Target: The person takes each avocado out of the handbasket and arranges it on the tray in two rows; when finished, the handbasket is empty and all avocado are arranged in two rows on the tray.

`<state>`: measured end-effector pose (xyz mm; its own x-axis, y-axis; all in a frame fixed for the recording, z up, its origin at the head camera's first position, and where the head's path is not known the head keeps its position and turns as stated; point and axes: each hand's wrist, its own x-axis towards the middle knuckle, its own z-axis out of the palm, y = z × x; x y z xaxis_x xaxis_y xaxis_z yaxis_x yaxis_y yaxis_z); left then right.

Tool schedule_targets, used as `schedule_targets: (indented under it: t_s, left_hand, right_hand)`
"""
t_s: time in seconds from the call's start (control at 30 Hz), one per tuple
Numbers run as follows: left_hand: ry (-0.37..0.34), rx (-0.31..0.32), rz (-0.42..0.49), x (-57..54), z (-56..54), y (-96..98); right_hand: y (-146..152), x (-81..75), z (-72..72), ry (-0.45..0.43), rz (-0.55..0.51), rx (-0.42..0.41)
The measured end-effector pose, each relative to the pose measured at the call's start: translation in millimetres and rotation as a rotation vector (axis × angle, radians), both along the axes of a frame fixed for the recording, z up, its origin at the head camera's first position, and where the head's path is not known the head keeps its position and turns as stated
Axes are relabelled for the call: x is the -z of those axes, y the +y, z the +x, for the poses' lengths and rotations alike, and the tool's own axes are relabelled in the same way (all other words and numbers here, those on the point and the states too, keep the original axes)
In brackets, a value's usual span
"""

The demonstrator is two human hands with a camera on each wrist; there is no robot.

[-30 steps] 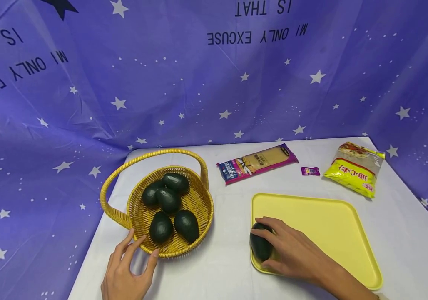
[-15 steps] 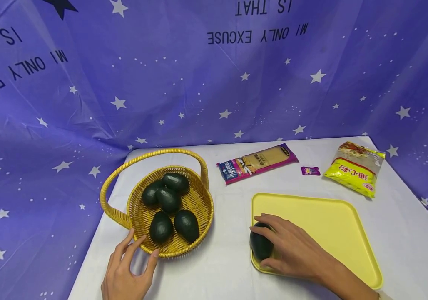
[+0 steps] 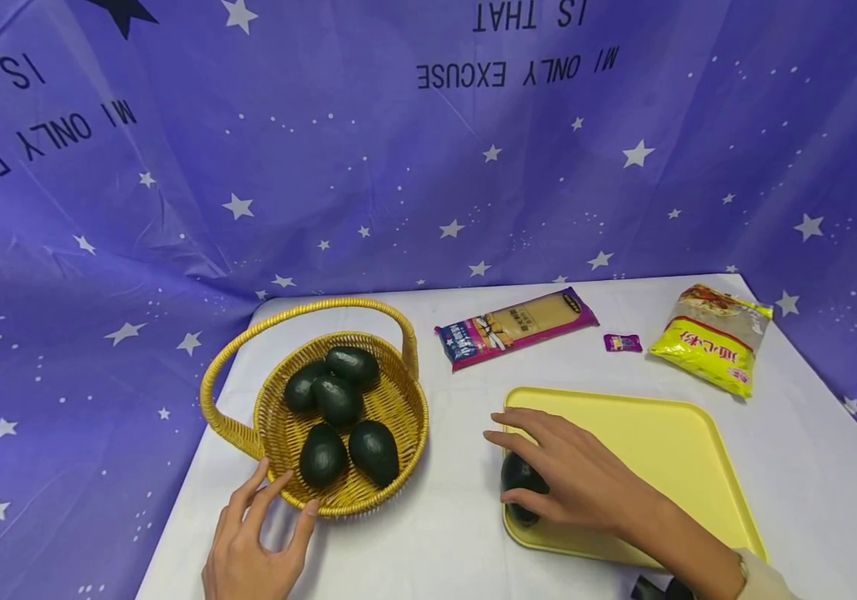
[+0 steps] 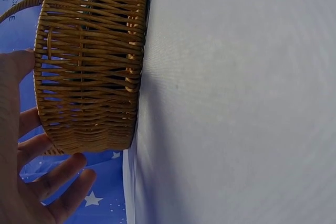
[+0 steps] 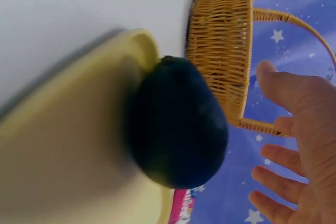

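A dark green avocado (image 3: 522, 486) rests at the left end of a yellow tray (image 3: 669, 467). My right hand (image 3: 578, 475) is above it, fingers spread; the right wrist view shows a gap between the hand (image 5: 310, 145) and the avocado (image 5: 178, 124). To the left stands a yellow wicker basket (image 3: 398, 400) with a tall handle, holding several avocados (image 3: 338, 402). Against its near left rim, my left hand (image 3: 256, 542) touches with loosely extended fingers. In the left wrist view, the thumb (image 4: 23, 62) meets the rim of the basket (image 4: 89, 72).
Behind the tray lie a long purple noodle packet (image 3: 518, 327), a small purple wrapped packet (image 3: 623, 342) and a yellow food bag (image 3: 714, 337). A black object (image 3: 661, 588) shows partly at the bottom edge. Starry purple cloth (image 3: 398, 183) hangs behind the white table (image 3: 458, 533).
My right hand has let go of the avocado and lifted slightly up and left, its fingers opening. The avocado stays on the tray. My left hand has not moved.
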<state>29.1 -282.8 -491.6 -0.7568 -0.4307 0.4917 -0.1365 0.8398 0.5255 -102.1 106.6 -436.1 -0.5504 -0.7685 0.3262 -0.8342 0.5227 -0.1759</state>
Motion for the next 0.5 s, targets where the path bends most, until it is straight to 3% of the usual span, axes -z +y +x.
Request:
schedule_targets:
  t_s: [0.13,0.5]
  left_hand:
    - [0.028,0.012,-0.009,1.1,0.1,-0.7]
    - [0.01,0.021,0.007,-1.0,1.1,-1.0]
  right_hand:
    - [-10,-8.7,-4.1,0.007,0.01,-0.03]
    - [-37,-21.7,-9.5,0.013,0.029,-0.103]
